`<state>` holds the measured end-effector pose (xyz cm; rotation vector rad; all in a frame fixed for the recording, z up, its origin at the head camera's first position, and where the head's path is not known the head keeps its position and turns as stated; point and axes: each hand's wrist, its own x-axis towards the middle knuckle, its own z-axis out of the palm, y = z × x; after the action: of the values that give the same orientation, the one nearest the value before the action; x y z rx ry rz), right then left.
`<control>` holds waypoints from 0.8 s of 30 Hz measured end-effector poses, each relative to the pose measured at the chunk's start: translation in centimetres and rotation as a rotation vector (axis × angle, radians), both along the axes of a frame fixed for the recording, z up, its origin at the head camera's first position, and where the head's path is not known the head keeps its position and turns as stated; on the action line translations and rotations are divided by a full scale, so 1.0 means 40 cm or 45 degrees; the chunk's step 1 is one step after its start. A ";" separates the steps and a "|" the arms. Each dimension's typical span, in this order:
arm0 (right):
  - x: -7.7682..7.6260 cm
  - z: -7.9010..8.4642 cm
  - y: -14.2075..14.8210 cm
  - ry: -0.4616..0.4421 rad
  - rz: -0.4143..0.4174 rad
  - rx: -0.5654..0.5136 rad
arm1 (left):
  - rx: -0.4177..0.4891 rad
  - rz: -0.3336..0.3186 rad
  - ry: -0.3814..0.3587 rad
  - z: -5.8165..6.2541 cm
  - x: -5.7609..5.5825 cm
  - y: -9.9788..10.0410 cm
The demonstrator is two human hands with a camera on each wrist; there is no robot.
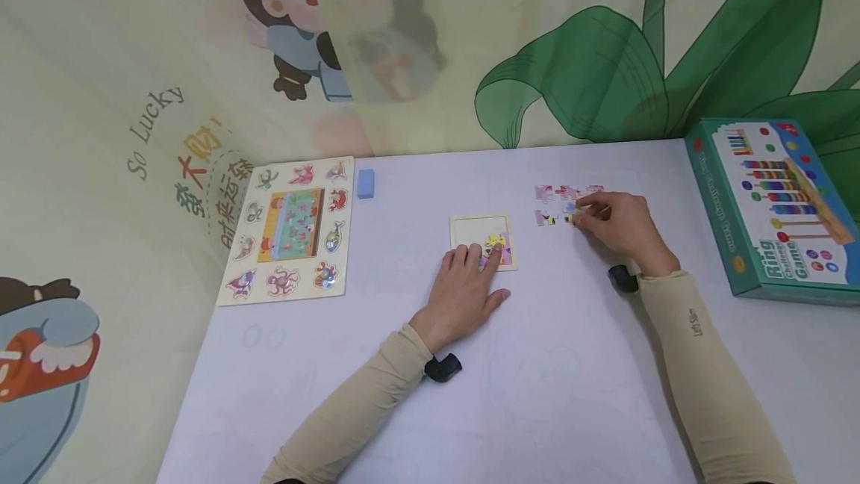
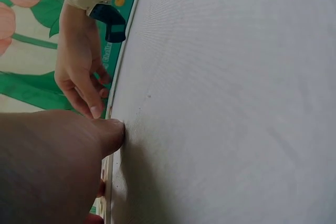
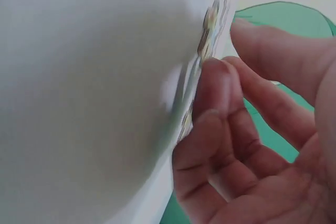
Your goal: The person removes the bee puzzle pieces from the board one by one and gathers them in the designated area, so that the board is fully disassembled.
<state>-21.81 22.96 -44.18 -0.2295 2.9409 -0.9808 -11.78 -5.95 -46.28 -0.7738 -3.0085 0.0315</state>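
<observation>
In the head view my left hand [image 1: 463,293] rests its extended fingers on a small square puzzle tray [image 1: 463,226]. The index finger touches the yellow and pink puzzle pieces [image 1: 500,240] fitted in the tray's lower right. My right hand [image 1: 621,226] pinches a small bluish puzzle piece [image 1: 569,208] between thumb and index finger, just above the table. Beside it lie several loose pink puzzle pieces [image 1: 546,193]. In the right wrist view the curled fingers [image 3: 212,90] sit close to the pieces, seen edge-on. The left wrist view shows the left thumb [image 2: 110,135] near the tray's edge.
At the left of the white table [image 1: 537,394] lies a sea-animal board [image 1: 343,275]. Next to it is a small blue block [image 1: 366,184]. A green ring game box [image 1: 725,237] occupies the right side. A printed curtain [image 1: 437,118] hangs along the back.
</observation>
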 end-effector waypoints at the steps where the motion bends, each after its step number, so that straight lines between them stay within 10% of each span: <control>1: 0.002 0.000 -0.005 0.030 0.000 -0.017 | 0.000 -0.001 0.003 0.000 0.000 0.000; 24: 0.011 -0.015 -0.198 -0.085 0.428 -0.151 | 0.045 0.008 -0.091 0.002 0.015 -0.009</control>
<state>-21.38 15.03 -44.76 -0.6557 2.6637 -1.0834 -11.16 -6.32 -46.22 -0.7787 -3.0698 -0.0498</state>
